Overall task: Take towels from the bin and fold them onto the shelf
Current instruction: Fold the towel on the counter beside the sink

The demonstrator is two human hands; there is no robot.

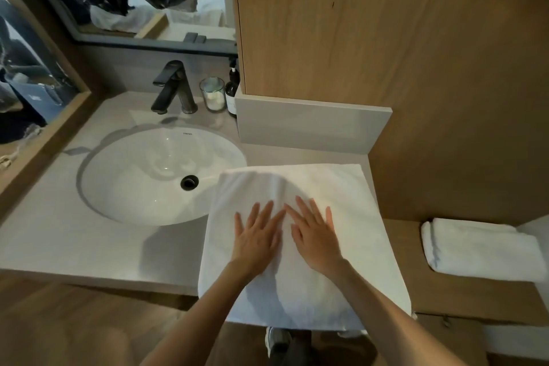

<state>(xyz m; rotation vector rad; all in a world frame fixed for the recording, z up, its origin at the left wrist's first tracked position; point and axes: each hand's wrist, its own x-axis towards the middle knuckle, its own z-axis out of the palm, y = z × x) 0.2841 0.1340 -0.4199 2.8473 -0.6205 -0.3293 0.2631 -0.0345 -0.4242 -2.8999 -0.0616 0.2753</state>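
Neither grip is closed: our left hand and right hand lie flat side by side, fingers straight and spread, pressing the white towel. The towel lies on the bench right of the sink, with its near edge hanging over the front. We judge this the smoothing step, midway through folding. Next we must pinch an edge, bring it across, then carry the towel to the shelf on the right, where a folded towel already lies. The tap and a glass jar stand well back, out of the way.
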